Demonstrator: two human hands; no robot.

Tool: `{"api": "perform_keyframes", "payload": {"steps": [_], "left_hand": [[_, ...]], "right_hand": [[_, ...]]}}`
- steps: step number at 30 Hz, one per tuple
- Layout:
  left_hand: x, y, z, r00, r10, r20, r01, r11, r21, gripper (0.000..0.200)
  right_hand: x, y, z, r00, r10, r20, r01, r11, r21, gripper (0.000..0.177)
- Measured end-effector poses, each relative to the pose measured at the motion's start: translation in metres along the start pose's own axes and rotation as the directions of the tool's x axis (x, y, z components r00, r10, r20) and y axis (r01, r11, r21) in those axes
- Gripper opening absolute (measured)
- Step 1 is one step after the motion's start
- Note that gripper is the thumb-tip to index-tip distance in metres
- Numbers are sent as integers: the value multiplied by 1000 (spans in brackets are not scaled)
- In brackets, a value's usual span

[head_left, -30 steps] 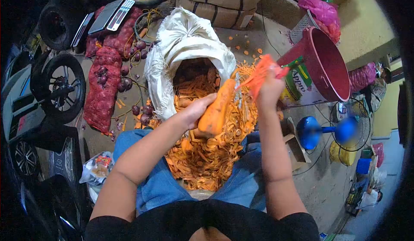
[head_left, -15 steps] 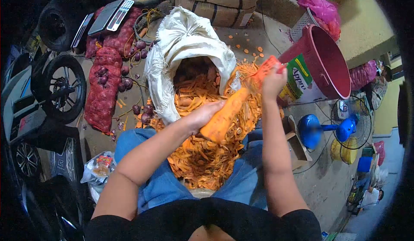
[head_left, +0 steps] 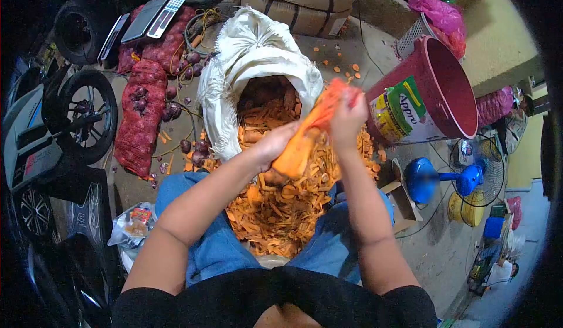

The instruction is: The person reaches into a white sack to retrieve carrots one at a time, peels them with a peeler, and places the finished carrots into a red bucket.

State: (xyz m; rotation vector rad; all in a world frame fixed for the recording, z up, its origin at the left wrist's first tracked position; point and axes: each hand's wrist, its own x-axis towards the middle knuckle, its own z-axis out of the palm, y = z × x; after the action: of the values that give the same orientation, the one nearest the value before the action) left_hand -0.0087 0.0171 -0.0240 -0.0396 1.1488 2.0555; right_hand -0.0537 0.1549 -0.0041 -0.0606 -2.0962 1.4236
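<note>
- white sack (head_left: pixel 258 52) gapes just beyond the grip, carrots within reach.
- red bucket (head_left: pixel 448 87) tilts right of the grip, well apart; bare floor between.
- peel heap (head_left: pixel 281 210) sits under the grip, likely to catch shavings.
- carrot (head_left: pixel 300 145) slants over the heap, left hand (head_left: pixel 271 147) clamped on its lower half.
- right hand (head_left: pixel 347 119) closed round orange peeler (head_left: pixel 332 92) at carrot's far end.
</note>
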Motion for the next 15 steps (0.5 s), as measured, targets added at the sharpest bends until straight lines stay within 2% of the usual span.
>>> {"api": "perform_keyframes", "payload": {"steps": [1,2,3,4,5,7,8,9,10,11,12,13,15], "left_hand": [[-7,-1,7,997,-73,-12,73,997,-21,34],[-4,-11,7,1000,14,1,-14,999,34,35],[-3,-15,9,995,98,17,-99,991,87,35],[-4,-16,7,995,94,13,-95,992,87,35],[-6,-13,5,998,65,-2,-65,997,31,35],[-5,-7,3,999,43,-15,-43,999,-30,35],[-3,-4,1,996,51,-76,-57,995,-77,35],[-1,-3,-2,989,55,-138,-72,990,-122,35],[3,-6,-9,995,55,-79,-70,977,-204,33],[1,-2,-5,995,57,-78,-71,977,-202,33],[-2,4,4,983,68,-168,-100,977,-188,32],[-3,5,10,964,79,-255,-126,977,-173,31],[-3,0,10,957,113,-267,-165,969,-182,32]], "right_hand": [[19,19,-9,994,-38,-99,25,992,-127,20],[36,38,-18,978,-86,-189,36,966,-254,22],[47,39,-26,957,-3,-289,-60,976,-208,21],[52,40,-29,921,84,-379,-151,977,-152,21],[50,40,-29,922,85,-377,-151,977,-150,21],[43,27,-25,943,264,-203,-211,946,247,19],[31,28,-12,965,200,-168,-142,941,306,17],[15,6,-5,994,112,-22,-101,954,282,16],[-6,-17,-1,992,24,124,-56,963,265,16],[-26,-27,4,970,76,229,-106,987,119,16],[-38,-32,6,935,145,323,-141,989,-35,16],[-39,-27,7,935,148,321,-144,989,-37,16],[-35,-12,12,971,-46,234,61,996,-57,16]]}}
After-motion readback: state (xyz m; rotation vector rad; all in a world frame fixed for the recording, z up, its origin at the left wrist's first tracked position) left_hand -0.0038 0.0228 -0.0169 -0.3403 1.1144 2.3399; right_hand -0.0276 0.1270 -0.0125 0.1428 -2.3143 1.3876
